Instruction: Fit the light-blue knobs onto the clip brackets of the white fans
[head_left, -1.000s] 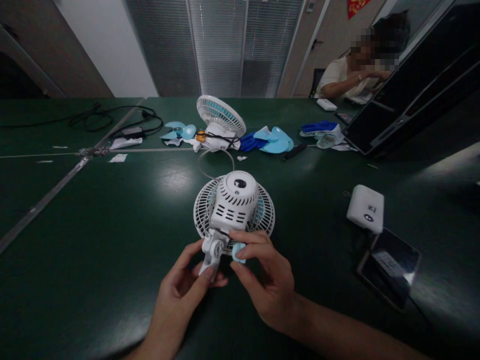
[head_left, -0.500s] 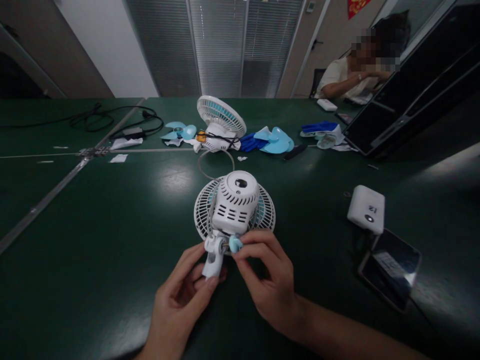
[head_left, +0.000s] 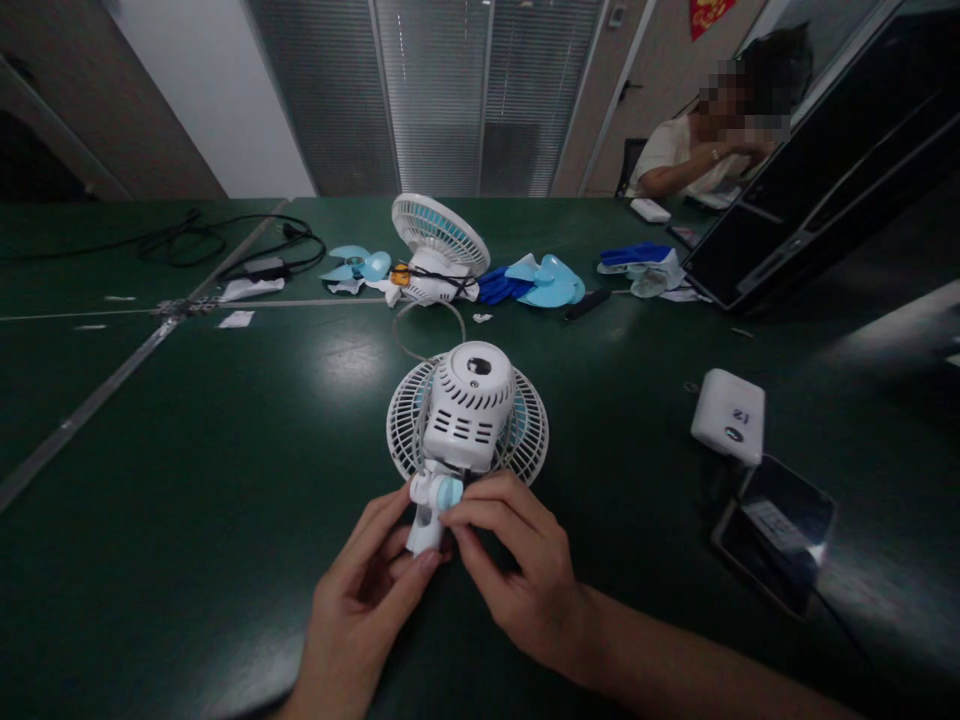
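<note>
One white fan (head_left: 471, 400), rear up, housing (head_left: 474, 385) slotted; our left hand (head_left: 358, 590) grips its bracket (head_left: 424, 536), our right hand (head_left: 525, 560) pinches the light-blue knob (head_left: 449, 492) there.

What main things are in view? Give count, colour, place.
Front fan: 1, white and blue, centre
Bracket: 1, white, on front fan
Knob: 1, light blue, against bracket
Rear fan: 1, white and blue, behind
Blade sets: 2, light blue, beside rear fan
Gloves: count unclear, blue and white, far side
Cables: count unclear, black, left
Boxy items: 2, white, right
Flat device: 1, dark, near right
Table: 1, green, beneath
Person: 1, pale top, far right
Left hand: 1, holding bracket
Right hand: 1, fingers on knob
</note>
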